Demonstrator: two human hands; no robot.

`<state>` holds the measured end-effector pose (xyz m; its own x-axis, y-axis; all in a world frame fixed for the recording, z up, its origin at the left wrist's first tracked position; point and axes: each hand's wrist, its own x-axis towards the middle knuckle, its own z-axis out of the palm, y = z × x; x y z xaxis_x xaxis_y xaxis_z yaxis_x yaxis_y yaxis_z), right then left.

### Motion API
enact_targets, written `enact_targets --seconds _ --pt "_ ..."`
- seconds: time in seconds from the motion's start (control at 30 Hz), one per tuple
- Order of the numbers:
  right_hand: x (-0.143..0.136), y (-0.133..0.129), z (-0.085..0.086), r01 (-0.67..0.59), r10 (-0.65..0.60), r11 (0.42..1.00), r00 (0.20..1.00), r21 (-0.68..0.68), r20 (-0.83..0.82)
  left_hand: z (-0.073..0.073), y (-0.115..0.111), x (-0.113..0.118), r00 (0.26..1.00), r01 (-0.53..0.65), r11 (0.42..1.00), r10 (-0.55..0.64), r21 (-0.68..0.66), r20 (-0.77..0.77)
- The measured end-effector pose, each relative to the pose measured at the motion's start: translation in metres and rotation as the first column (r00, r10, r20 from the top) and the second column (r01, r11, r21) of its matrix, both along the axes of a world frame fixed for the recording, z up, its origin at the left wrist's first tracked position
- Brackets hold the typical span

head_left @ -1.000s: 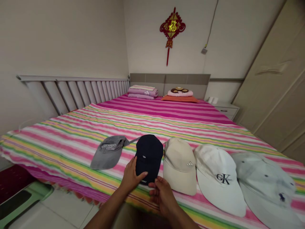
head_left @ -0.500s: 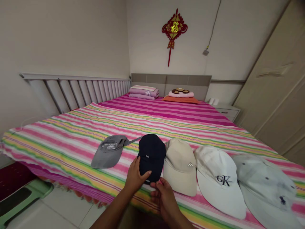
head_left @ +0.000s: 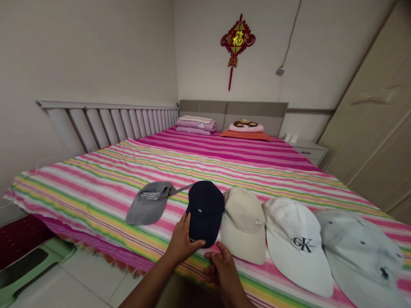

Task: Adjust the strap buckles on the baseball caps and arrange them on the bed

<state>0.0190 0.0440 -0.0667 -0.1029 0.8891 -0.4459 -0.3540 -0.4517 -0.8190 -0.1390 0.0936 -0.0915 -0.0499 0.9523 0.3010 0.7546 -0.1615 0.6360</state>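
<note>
A row of baseball caps lies on the striped bed cover. The navy baseball cap [head_left: 206, 201] has a small white logo, and its brim points toward me. My left hand [head_left: 183, 240] grips the brim's lower left side, fingers along the left edge and thumb across the front edge. Just below the brim's right corner is my right hand [head_left: 221, 266], holding nothing, its fingers loosely bent and apart. Left of the navy cap rests a grey cap [head_left: 150, 205] with its strap stretched out. Close on the right sit a beige cap [head_left: 243, 224], a white cap [head_left: 293, 246] and a pale grey-green cap [head_left: 359, 252].
The bed has a striped cover [head_left: 96, 188], with folded purple bedding [head_left: 195, 125] and a pink folded item [head_left: 246, 127] near the headboard [head_left: 205, 107]. A radiator [head_left: 112, 124] runs along the left wall. A green stool [head_left: 35, 265] stands at lower left, a white nightstand [head_left: 310, 150] at right.
My right hand has drawn slightly down from the navy cap's brim, its fingers parting from it. My left thumb has shifted toward the brim's front edge. The view has shifted slightly.
</note>
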Motion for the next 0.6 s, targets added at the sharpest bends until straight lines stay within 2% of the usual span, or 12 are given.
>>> enact_targets --seconds 0.1,0.17,0.2,0.23,0.27,0.3,0.33,0.37,0.4,0.5,0.6 --pt "0.003 -0.004 -0.001 -0.013 0.014 1.0 1.0 0.01 -0.026 0.007 -0.003 -0.001 0.989 0.003 1.0 -0.004 0.008 0.147" --pt "0.009 -0.006 -0.004 -0.015 0.016 0.999 0.999 0.033 -0.029 0.011 -0.006 -0.007 0.923 -0.076 0.997 0.067 0.008 0.378" --pt "0.012 -0.007 -0.007 -0.02 0.021 0.999 0.999 0.046 -0.024 0.013 -0.009 -0.011 0.825 -0.148 0.989 0.138 -0.027 0.547" --pt "0.016 -0.009 -0.009 -0.024 0.025 0.998 1.0 0.063 -0.017 0.014 -0.013 -0.016 0.668 -0.221 0.971 0.218 -0.09 0.712" --pt "0.02 -0.01 -0.012 -0.027 0.028 0.996 1.0 0.08 -0.01 0.014 -0.017 -0.022 0.475 -0.279 0.946 0.288 -0.168 0.832" --pt "0.025 -0.011 -0.016 -0.029 0.029 0.995 1.0 0.092 -0.003 0.014 -0.021 -0.029 0.285 -0.319 0.916 0.338 -0.243 0.897" --pt "0.029 -0.012 -0.019 -0.03 0.03 0.995 1.0 0.097 0.001 0.014 -0.025 -0.036 0.133 -0.349 0.886 0.368 -0.304 0.92" --pt "0.032 -0.013 -0.022 -0.031 0.031 0.995 1.0 0.096 0.001 0.014 -0.028 -0.043 0.037 -0.378 0.858 0.388 -0.346 0.921" --pt "0.036 -0.015 -0.024 -0.027 0.028 0.996 1.0 0.088 -0.002 0.015 -0.03 -0.051 -0.015 -0.41 0.833 0.4 -0.371 0.916" --pt "0.042 -0.021 -0.029 -0.033 0.034 0.998 0.999 0.05 -0.026 0.019 -0.028 -0.075 -0.108 -0.471 0.78 0.413 -0.412 0.904" --pt "0.045 -0.026 -0.03 -0.046 0.047 0.999 0.998 0.028 -0.043 0.028 -0.014 -0.096 -0.166 -0.479 0.766 0.401 -0.429 0.901"
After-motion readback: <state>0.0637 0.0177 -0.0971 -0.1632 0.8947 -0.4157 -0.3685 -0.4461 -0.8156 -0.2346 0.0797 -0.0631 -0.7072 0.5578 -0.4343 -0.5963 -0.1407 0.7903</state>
